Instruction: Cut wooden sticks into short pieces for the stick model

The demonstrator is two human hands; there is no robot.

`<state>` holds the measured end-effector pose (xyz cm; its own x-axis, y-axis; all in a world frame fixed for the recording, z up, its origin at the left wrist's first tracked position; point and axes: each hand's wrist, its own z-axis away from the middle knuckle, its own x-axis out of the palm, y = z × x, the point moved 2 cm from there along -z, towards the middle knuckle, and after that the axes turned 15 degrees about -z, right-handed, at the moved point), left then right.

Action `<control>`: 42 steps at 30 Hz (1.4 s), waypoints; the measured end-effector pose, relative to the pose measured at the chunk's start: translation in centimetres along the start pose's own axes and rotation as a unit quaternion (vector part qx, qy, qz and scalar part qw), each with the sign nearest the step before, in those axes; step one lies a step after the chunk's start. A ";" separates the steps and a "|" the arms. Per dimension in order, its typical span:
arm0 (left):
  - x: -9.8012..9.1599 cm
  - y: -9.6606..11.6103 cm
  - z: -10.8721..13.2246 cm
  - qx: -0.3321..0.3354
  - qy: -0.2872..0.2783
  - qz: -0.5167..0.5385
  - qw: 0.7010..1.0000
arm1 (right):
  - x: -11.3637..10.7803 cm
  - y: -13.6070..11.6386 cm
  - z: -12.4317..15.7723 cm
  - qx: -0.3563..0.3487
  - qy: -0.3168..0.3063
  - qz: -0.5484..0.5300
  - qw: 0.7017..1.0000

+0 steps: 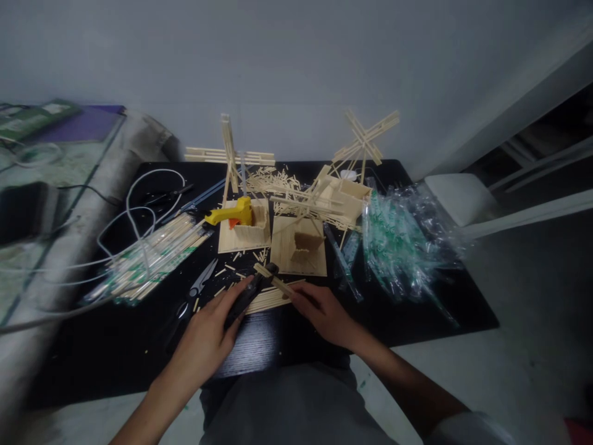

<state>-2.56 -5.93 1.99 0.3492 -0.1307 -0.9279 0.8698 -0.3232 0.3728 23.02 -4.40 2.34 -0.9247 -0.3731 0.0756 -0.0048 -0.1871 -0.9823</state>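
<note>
My left hand is closed around a black hand tool that looks like pliers or cutters; blur hides its exact kind. Between its dark jaws lies a small bundle of thin wooden sticks, slanting down to the right. The bundle's lower end is pinched in the fingers of my right hand. Beneath both hands, more loose sticks lie side by side on the black table. Scissors rest left of my left hand, partly hidden near the handles.
Stick-built models with crossed blades stand along the back. A yellow glue gun sits on one wooden base. Packaged sticks and a white cable lie left; crumpled plastic wrappers cover the right. Short offcuts are scattered between.
</note>
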 end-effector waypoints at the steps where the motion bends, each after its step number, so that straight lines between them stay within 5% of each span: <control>1: 0.1 0.0 0.0 -0.004 0.001 0.005 1.000 | 0.0 0.0 0.1 -0.004 0.000 0.006 1.000; 25: 1.2 0.4 0.5 0.017 -0.026 0.060 0.998 | 1.1 -0.5 0.7 0.035 0.016 0.028 0.999; 42: 0.8 1.5 0.2 -0.003 0.008 0.073 0.997 | 3.0 -0.7 -1.2 -0.080 0.127 0.096 0.984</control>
<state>-1.06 -6.66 1.80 0.4771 -0.1616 -0.8639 0.8114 -0.2968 0.5036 19.85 -4.31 3.05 -0.9798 -0.1447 -0.1382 0.1371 0.0180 -0.9904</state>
